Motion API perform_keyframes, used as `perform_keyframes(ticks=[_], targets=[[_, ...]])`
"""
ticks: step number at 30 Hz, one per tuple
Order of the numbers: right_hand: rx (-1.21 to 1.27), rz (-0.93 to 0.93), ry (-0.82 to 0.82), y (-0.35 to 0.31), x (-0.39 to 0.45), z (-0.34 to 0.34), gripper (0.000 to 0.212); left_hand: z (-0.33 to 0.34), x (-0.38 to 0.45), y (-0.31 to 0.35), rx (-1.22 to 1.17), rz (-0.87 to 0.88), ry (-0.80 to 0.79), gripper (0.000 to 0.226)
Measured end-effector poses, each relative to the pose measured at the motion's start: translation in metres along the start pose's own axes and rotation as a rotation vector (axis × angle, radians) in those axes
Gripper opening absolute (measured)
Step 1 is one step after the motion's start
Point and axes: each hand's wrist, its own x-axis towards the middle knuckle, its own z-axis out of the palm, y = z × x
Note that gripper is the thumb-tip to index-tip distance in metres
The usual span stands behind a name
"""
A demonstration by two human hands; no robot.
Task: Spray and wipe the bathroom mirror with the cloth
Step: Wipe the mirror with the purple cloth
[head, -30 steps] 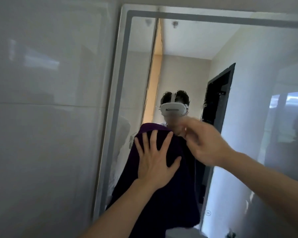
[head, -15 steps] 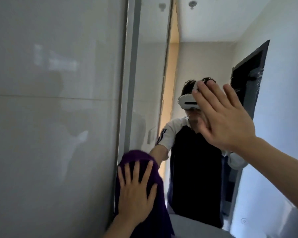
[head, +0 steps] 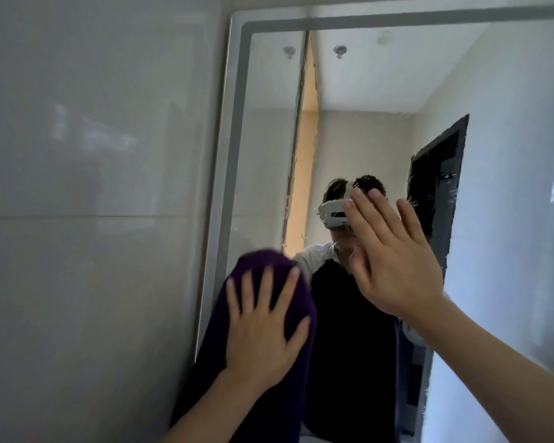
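Note:
The bathroom mirror (head: 381,129) fills the right of the view, with a pale frosted band along its left and top edges. A dark purple cloth (head: 263,266) hangs against the glass near the mirror's lower left. My left hand (head: 264,327) presses flat on the cloth with fingers spread. Raised beside it, my right hand (head: 394,257) has straight fingers and lies flat at or close to the glass, holding nothing. No spray bottle is in view.
A glossy grey tiled wall (head: 93,219) runs along the left up to the mirror's edge. The mirror reflects a person wearing a white headset, a dark doorway (head: 435,193) and the ceiling.
My left hand and the cloth moved down towards the mirror's left edge, then back up a little. My right hand went from curled to flat and open; the view tilted.

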Motion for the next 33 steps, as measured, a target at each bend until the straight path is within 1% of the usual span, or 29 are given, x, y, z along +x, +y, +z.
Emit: perform_keyframes(ticks=[2,4,5,6,7,8,9,11,12,13,14,15,16,17,18,19,20,21,23,24,25,29,31,33], targets=[[0.019,0.005,0.000,0.000,0.000,-0.002,0.066,-0.017,0.041,0.022,0.004,0.038,0.035,0.078],[0.073,0.066,0.016,-0.001,0.001,-0.005,0.067,-0.025,0.064,0.039,-0.002,0.034,0.043,0.079],[0.107,0.108,0.032,-0.002,0.001,-0.005,0.068,-0.025,0.066,0.045,0.004,0.080,0.030,0.080],[0.139,0.144,0.053,-0.002,0.000,-0.006,0.069,-0.022,0.063,0.047,0.035,0.183,0.013,0.081],[0.169,0.162,0.075,-0.002,-0.001,-0.007,0.070,-0.017,0.058,0.045,0.086,0.324,-0.004,0.080],[0.191,0.164,0.090,-0.002,-0.001,-0.008,0.070,-0.012,0.053,0.040,0.140,0.462,-0.018,0.080],[0.207,0.155,0.095,-0.001,-0.001,-0.008,0.070,-0.009,0.051,0.033,0.183,0.565,-0.025,0.080],[0.226,0.142,0.075,0.000,-0.001,-0.011,0.068,-0.008,0.055,0.023,0.208,0.658,0.000,0.082],[0.240,0.139,0.062,0.000,-0.001,-0.013,0.066,-0.009,0.057,0.023,0.204,0.648,0.000,0.083],[0.253,0.129,0.048,0.001,-0.001,-0.015,0.064,-0.012,0.059,0.025,0.194,0.587,-0.013,0.083],[0.260,0.115,0.031,0.003,-0.002,-0.017,0.062,-0.016,0.064,0.028,0.170,0.470,-0.023,0.084],[0.255,0.113,0.016,0.009,-0.003,-0.020,0.061,-0.020,0.072,0.031,0.140,0.317,-0.003,0.085],[0.238,0.150,0.013,0.019,-0.005,-0.025,0.062,-0.026,0.084,0.033,0.103,0.142,0.042,0.087],[0.211,0.242,0.030,0.033,-0.006,-0.033,0.062,-0.034,0.100,0.035,0.055,-0.034,0.086,0.087],[0.179,0.373,0.065,0.050,-0.007,-0.042,0.060,-0.042,0.117,0.035,-0.001,-0.181,0.115,0.087],[0.148,0.505,0.109,0.068,-0.009,-0.051,0.059,-0.049,0.134,0.036,-0.052,-0.283,0.130,0.086],[0.115,0.603,0.151,0.084,-0.011,-0.058,0.059,-0.055,0.148,0.037,-0.086,-0.336,0.139,0.086],[0.078,0.649,0.178,0.097,-0.012,-0.061,0.060,-0.060,0.158,0.040,-0.098,-0.344,0.147,0.087],[-0.001,0.624,0.182,0.109,-0.018,-0.057,0.063,-0.061,0.163,0.047,-0.065,-0.267,0.176,0.085],[-0.024,0.600,0.184,0.110,-0.021,-0.052,0.064,-0.060,0.161,0.051,-0.022,-0.191,0.185,0.084],[-0.031,0.587,0.193,0.110,-0.023,-0.050,0.065,-0.057,0.156,0.055,0.030,-0.093,0.183,0.086],[-0.035,0.575,0.219,0.112,-0.024,-0.049,0.067,-0.048,0.132,0.076,0.202,0.389,0.134,0.087],[-0.045,0.558,0.197,0.113,-0.025,-0.048,0.068,-0.045,0.129,0.081,0.246,0.504,0.127,0.087],[-0.061,0.532,0.155,0.112,-0.025,-0.047,0.069,-0.046,0.132,0.087,0.269,0.545,0.105,0.087]])
